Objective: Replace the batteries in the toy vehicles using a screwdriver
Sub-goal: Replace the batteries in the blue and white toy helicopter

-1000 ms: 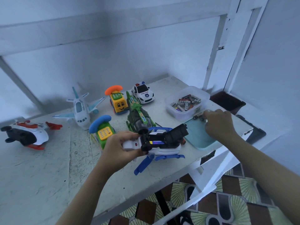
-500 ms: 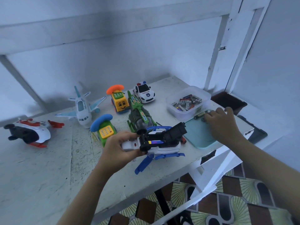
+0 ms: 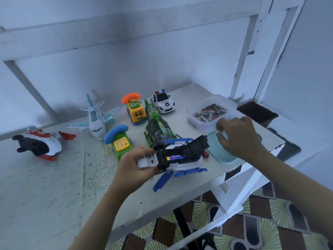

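The left hand (image 3: pixel 133 165) grips the upturned toy helicopter (image 3: pixel 180 160) by its white end, low over the tabletop (image 3: pixel 54 186) at 6 o'clock, a battery (image 3: pixel 173 157) showing in its open bay. Light hard plastic, I judge, with thin blades that could snap: hold the body. The right hand (image 3: pixel 237 136) curls over the teal lid (image 3: pixel 222 156) at 3 o'clock, beside the battery box (image 3: pixel 195 122); whether it pinches anything I cannot tell.

We see a scuffed white bench (image 3: pixel 45 186) against pale bluish walls (image 3: pixel 162 69) (crossed by white wooden beams (image 3: pixel 126 37)); below it, brown fan-patterned floor tiles (image 3: pixel 261 222) show.
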